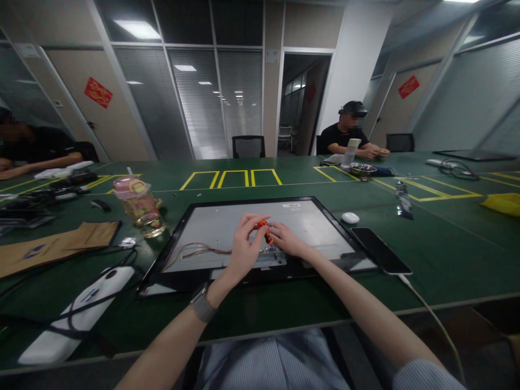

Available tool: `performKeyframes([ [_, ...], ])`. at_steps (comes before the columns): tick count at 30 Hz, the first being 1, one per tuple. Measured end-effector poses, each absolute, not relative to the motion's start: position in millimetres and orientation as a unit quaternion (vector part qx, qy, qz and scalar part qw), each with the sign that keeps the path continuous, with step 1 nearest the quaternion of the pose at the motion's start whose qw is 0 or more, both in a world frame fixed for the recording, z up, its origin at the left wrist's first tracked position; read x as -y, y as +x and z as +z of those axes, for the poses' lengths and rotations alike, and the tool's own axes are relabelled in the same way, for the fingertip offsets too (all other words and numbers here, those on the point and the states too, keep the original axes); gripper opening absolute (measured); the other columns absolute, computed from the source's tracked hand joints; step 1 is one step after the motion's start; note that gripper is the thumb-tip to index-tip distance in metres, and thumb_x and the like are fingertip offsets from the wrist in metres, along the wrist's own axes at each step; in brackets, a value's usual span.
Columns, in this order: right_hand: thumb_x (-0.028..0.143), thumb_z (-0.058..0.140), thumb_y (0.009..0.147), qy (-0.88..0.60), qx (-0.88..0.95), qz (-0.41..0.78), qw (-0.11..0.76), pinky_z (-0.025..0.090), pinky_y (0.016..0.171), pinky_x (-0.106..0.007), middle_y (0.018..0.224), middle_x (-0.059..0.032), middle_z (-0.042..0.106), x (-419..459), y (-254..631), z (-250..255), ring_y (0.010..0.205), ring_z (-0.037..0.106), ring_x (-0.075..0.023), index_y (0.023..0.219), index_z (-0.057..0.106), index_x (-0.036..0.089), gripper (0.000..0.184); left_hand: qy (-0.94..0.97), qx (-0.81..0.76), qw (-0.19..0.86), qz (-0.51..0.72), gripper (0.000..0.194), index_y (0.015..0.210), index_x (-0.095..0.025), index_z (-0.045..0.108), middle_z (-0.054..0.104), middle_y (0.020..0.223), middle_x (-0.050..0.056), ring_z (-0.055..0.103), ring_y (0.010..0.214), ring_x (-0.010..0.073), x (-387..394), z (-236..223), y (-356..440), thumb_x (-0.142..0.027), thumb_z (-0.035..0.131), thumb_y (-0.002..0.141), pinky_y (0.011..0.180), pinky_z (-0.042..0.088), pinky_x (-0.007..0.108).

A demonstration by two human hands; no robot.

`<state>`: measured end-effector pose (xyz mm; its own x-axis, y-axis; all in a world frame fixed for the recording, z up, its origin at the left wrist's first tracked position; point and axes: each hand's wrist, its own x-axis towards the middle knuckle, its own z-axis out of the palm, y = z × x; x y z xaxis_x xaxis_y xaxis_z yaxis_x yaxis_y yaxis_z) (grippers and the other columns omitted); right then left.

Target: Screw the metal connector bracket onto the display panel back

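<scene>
A flat display panel (203, 227) with a black frame and grey back lies on the table in front of me. Above its near middle, my left hand (245, 244) is closed around an orange-and-black tool (268, 237) that looks like a screwdriver; its tip is hard to make out. My right hand (289, 241) is beside it, with its fingertips together at the tool and the small circuit board (273, 255). Whether those fingers grip anything is hidden. Thin coloured wires (203, 249) run left from the board across the panel.
Left of the panel stand a pink-lidded bottle (140, 208), a brown paper bag (60, 246) and a white power strip (77, 314) with cables. On the right lie a phone (382, 250) on a cable and a white earbud case (350, 218). Two other people sit across the table.
</scene>
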<state>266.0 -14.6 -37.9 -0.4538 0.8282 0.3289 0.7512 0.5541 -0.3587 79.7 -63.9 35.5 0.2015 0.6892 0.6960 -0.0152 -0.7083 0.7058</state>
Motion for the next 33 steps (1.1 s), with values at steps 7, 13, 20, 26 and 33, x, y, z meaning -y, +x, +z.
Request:
performKeyframes([
  [7, 0.032, 0.036, 0.097, -0.463, 0.849, 0.091, 0.239, 0.033, 0.102, -0.044, 0.127, -0.0091, 0.053, 15.3, 264.7, -36.5, 0.118, 0.047, -0.0237, 0.122, 0.056, 0.024, 0.034, 0.718, -0.209, 0.374, 0.549, 0.032, 0.123, -0.020, 0.054, 0.057, 0.122, 0.010, 0.055, 0.113, 0.0206, 66.7, 33.5, 77.2, -0.023, 0.039, 0.094, 0.101, 0.041, 0.040],
  [13, 0.033, 0.036, 0.097, -0.469, 0.847, 0.093, 0.232, 0.031, 0.103, -0.044, 0.129, -0.0094, 0.052, 15.4, 265.1, -37.2, 0.120, 0.045, -0.0232, 0.119, 0.057, 0.023, 0.033, 0.712, -0.222, 0.350, 0.567, 0.030, 0.119, -0.021, 0.058, 0.057, 0.115, 0.010, 0.057, 0.105, 0.0188, 64.6, 32.2, 78.8, -0.026, 0.047, 0.091, 0.090, 0.049, 0.034],
  [20, 0.034, 0.035, 0.097, -0.477, 0.841, 0.098, 0.236, 0.030, 0.104, -0.045, 0.131, -0.0102, 0.051, 16.4, 264.6, -37.0, 0.123, 0.044, -0.0238, 0.122, 0.056, 0.022, 0.035, 0.715, -0.254, 0.279, 0.589, 0.024, 0.109, -0.022, 0.065, 0.053, 0.101, 0.006, 0.055, 0.093, 0.0156, 64.4, 34.3, 77.0, -0.027, 0.053, 0.088, 0.084, 0.048, 0.029],
  [26, 0.031, 0.035, 0.097, -0.479, 0.842, 0.097, 0.230, 0.027, 0.107, -0.047, 0.134, -0.0102, 0.049, 16.7, 263.4, -35.8, 0.125, 0.042, -0.0239, 0.124, 0.055, 0.022, 0.035, 0.717, -0.240, 0.304, 0.579, 0.033, 0.123, -0.021, 0.056, 0.060, 0.108, 0.008, 0.057, 0.099, 0.0174, 66.5, 33.9, 75.5, -0.024, 0.040, 0.094, 0.089, 0.045, 0.033],
  [33, 0.035, 0.034, 0.097, -0.492, 0.836, 0.094, 0.224, 0.029, 0.106, -0.047, 0.134, -0.0124, 0.049, 15.5, 264.2, -38.1, 0.128, 0.040, -0.0250, 0.124, 0.055, 0.019, 0.038, 0.702, -0.279, 0.252, 0.605, 0.022, 0.106, -0.022, 0.066, 0.054, 0.096, 0.004, 0.056, 0.089, 0.0144, 63.7, 33.1, 76.6, -0.027, 0.054, 0.088, 0.080, 0.048, 0.027],
])
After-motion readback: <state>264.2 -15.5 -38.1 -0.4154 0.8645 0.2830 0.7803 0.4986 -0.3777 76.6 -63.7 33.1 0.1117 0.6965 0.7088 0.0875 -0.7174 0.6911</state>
